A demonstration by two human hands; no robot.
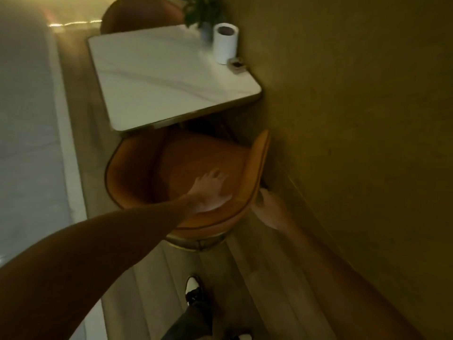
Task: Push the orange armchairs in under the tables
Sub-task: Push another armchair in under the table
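Head view looks down on a black-and-white shoe (193, 289) planted on the pale wooden floor (257, 266) at the bottom of the frame. Both bare arms reach forward from there. Left hand (211, 190) lies over the top rim of the orange armchair (186, 165), fingers spread and open, palm resting on the backrest edge. Right hand (266, 208) is at the chair's outer right side, just beside the curved back and close to the yellow-green wall (355, 119); it is blurred, and whether it is open or clasping the shell cannot be told. The armchair stands partly out from the worktop (157, 77), its front edge tucked just under the near edge while seat and back remain in the open. The worktop is white with faint marbling and a gold rim, set against the wall. On its far right corner stand a white paper roll (225, 42) and, behind it, a small potted plant (203, 13). A second orange armchair (142, 14) sits at the far side.
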